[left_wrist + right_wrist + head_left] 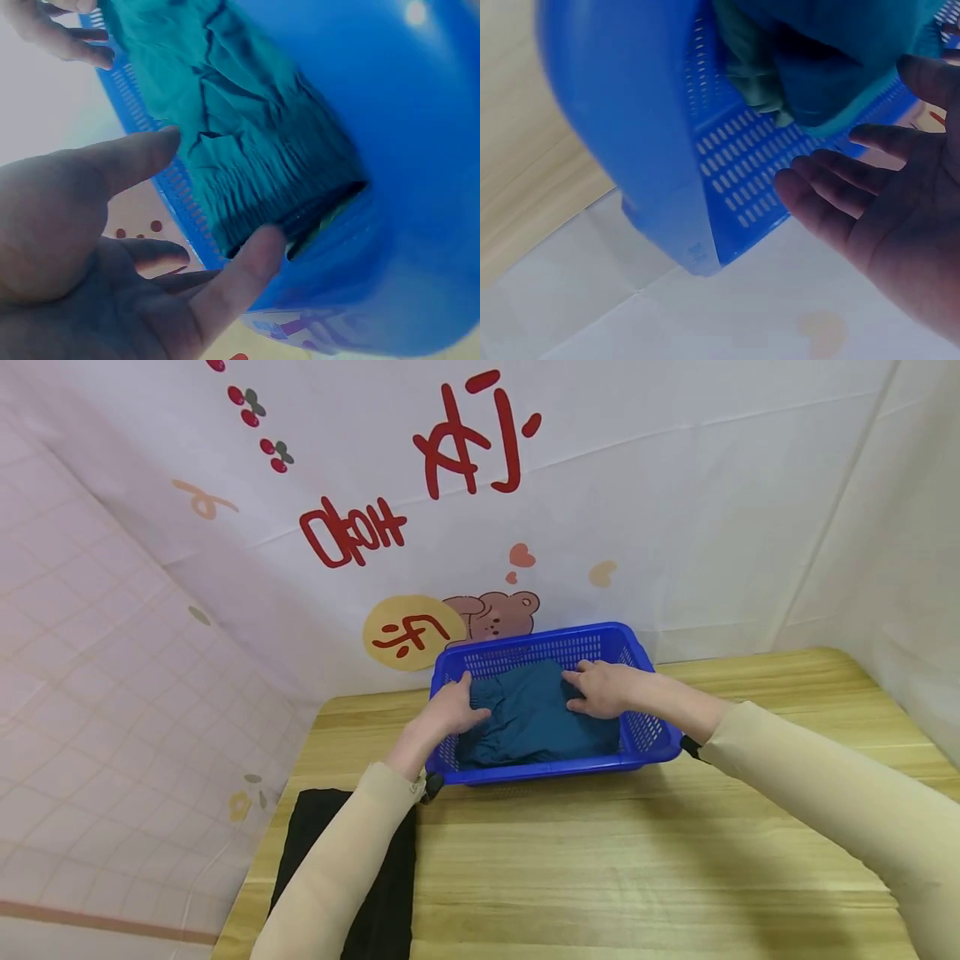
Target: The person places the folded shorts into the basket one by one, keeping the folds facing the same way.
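A folded teal garment (536,714) with a gathered elastic waistband lies inside a blue plastic basket (555,768). My left hand (452,706) reaches over the basket's left end, fingers spread beside the waistband; in the left wrist view this hand (150,262) has its thumb and fingers apart, fingertips close to the gathered edge. My right hand (606,687) is over the garment's right part, fingers extended. The right wrist view shows the right hand (900,195) with loose, straight fingers next to the cloth (840,67), nothing gripped.
A black folded cloth (390,877) lies at the table's left side, partly under my left forearm. The basket stands on a wood-grain table (562,868), near the back edge against a white printed wall sheet (675,527). Another sheet hangs along the left side.
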Motion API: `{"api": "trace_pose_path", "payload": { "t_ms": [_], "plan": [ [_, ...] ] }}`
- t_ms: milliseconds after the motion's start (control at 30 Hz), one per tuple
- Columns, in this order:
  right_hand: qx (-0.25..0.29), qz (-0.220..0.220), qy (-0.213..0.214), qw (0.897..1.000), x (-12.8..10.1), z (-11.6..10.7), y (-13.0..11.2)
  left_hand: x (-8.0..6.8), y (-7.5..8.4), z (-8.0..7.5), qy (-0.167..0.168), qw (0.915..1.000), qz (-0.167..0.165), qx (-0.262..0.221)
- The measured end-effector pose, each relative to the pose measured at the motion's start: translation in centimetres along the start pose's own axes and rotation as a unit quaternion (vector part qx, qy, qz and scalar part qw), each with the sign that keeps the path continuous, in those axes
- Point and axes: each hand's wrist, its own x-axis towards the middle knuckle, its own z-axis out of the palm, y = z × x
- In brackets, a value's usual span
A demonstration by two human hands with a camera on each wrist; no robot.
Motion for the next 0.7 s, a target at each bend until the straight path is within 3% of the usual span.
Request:
{"api": "trace_pose_path", "payload": {
  "t_ms": [300, 700],
  "plan": [
    [0.035, -0.026, 0.052, 0.998, -2.6, 0.3, -1.0, -2.8, -0.5, 1.4, 0.082, 0.9923, 0.089, -0.029],
    [0.084, -0.039, 0.106, 0.990, -5.3, 2.6, -3.7, -5.8, -0.9, 4.8, 0.132, 0.9834, 0.104, -0.068]
  ]
}}
